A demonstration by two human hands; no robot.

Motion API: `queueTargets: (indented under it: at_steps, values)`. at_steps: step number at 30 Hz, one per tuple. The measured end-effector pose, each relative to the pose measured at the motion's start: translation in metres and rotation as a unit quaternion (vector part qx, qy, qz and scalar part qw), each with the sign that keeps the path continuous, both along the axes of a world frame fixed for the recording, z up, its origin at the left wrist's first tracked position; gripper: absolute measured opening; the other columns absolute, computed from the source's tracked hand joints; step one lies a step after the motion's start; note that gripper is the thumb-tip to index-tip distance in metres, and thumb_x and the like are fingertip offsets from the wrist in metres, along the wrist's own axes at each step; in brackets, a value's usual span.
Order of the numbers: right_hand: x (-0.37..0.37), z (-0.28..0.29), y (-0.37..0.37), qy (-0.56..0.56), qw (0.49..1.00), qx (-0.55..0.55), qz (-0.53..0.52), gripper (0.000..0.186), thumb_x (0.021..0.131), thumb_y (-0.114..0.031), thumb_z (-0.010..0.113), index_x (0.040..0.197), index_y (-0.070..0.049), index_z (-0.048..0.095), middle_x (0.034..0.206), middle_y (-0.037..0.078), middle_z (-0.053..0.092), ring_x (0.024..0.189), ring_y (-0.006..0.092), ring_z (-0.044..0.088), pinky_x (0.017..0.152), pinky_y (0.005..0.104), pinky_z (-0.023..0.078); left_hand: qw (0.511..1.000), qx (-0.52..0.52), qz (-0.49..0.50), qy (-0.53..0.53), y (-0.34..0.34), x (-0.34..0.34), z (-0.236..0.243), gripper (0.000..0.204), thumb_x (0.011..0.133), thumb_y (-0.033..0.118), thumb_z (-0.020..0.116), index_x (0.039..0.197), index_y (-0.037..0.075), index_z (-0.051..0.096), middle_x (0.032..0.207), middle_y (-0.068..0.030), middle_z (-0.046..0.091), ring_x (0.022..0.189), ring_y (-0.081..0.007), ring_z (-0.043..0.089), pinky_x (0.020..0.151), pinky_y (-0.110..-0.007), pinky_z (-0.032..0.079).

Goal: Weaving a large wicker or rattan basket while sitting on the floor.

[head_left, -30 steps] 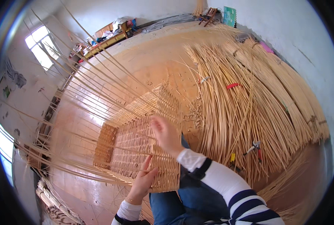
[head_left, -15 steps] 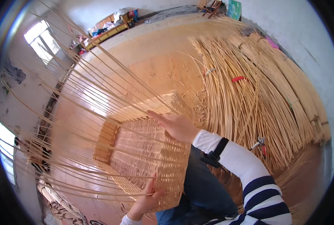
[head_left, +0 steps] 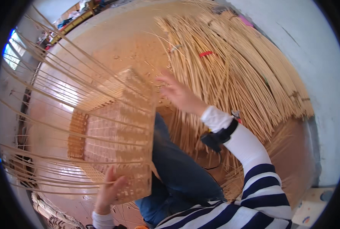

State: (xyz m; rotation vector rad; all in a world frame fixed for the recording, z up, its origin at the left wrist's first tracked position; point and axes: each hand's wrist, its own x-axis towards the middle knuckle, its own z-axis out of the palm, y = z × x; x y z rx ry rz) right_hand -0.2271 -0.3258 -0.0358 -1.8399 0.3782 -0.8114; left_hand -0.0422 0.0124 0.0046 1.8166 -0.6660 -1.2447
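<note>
A partly woven wicker basket [head_left: 133,141] rests on its side against my bent knee, its opening toward the left. Long uncut stakes [head_left: 63,100] fan out from its rim across the left side. At the basket's near side is my left hand [head_left: 110,189], gripping the wall among the lower stakes, thumb and forefinger showing. Off the basket, to the right of its far corner, my right hand [head_left: 181,95] hangs in the air. Its fingers are apart and slightly blurred, with nothing visible in them.
A large spread of loose and bundled wicker rods [head_left: 231,76] covers the floor at right, with a red-handled tool [head_left: 205,54] on top. Cut scraps litter the floor beyond the basket. A low bench with piled cloth [head_left: 72,20] stands at far left.
My right hand has come off the basket's upper wall and now is apart from it. The view has swung right, so basket and rods appear farther left. My left hand's fingers have spread somewhat.
</note>
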Motion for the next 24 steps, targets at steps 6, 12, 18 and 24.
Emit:
queueTargets:
  at_steps: [6,12,18,24]
  values:
    - [-0.184,-0.154,-0.008,0.491,0.852,0.013,-0.182,0.044,0.09,-0.019,0.055,0.131,-0.003,0.052,0.122,0.022,0.059,0.114,0.0382,0.055,0.098,0.0437,0.042,0.997,-0.046,0.069,-0.008,-0.008,0.028,0.045,0.043,0.088,0.001,0.058,0.13,0.0,0.049,0.099,-0.0068,0.066,0.083,-0.0127,0.062,0.073,-0.025,0.051]
    - [-0.185,-0.299,0.023,0.477,0.815,0.047,-0.326,0.042,0.083,-0.025,0.059,0.124,-0.015,0.057,0.11,0.018,0.065,0.103,0.0363,0.061,0.09,0.0449,0.047,0.991,0.034,0.073,-0.109,0.045,0.074,0.088,0.048,0.086,0.007,0.063,0.131,0.0,0.048,0.105,-0.0102,0.067,0.088,-0.015,0.063,0.075,-0.028,0.051]
    - [-0.213,-0.374,0.031,0.438,0.796,0.014,-0.417,0.032,0.088,-0.015,0.053,0.12,-0.009,0.054,0.111,0.022,0.058,0.103,0.0428,0.056,0.087,0.0489,0.045,0.853,0.135,0.173,-0.473,0.038,0.006,0.138,0.023,0.089,0.021,0.062,0.087,-0.002,0.067,0.076,-0.0104,0.067,0.064,-0.0151,0.063,0.061,-0.027,0.049]
    - [-0.177,-0.282,0.028,0.01,0.836,0.41,-0.363,0.025,0.091,-0.015,0.046,0.113,-0.007,0.053,0.099,0.012,0.058,0.09,0.0246,0.06,0.078,0.0358,0.05,0.853,0.013,-0.064,-0.518,0.013,-0.075,0.116,0.012,0.082,0.011,0.07,0.087,0.001,0.067,0.067,-0.0102,0.062,0.059,-0.0201,0.062,0.055,-0.03,0.048]
